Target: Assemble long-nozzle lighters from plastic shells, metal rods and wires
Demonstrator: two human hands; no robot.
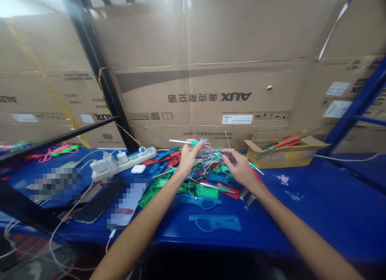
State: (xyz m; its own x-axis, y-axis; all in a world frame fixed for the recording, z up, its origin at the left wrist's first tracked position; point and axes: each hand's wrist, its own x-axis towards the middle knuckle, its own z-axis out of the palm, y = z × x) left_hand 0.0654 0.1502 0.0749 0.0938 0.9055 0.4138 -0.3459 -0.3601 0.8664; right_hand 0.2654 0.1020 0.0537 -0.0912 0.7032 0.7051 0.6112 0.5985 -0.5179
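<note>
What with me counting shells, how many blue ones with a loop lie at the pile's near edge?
2: the front blue shell lies alone on the table; the rear blue shell lies just behind, by the pile. More may be hidden there.

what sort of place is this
Probably a small workshop: a blue workbench strewn with loose plastic casings, a white power strip crowded with plugs, and AUX-printed cardboard standing behind.
</note>
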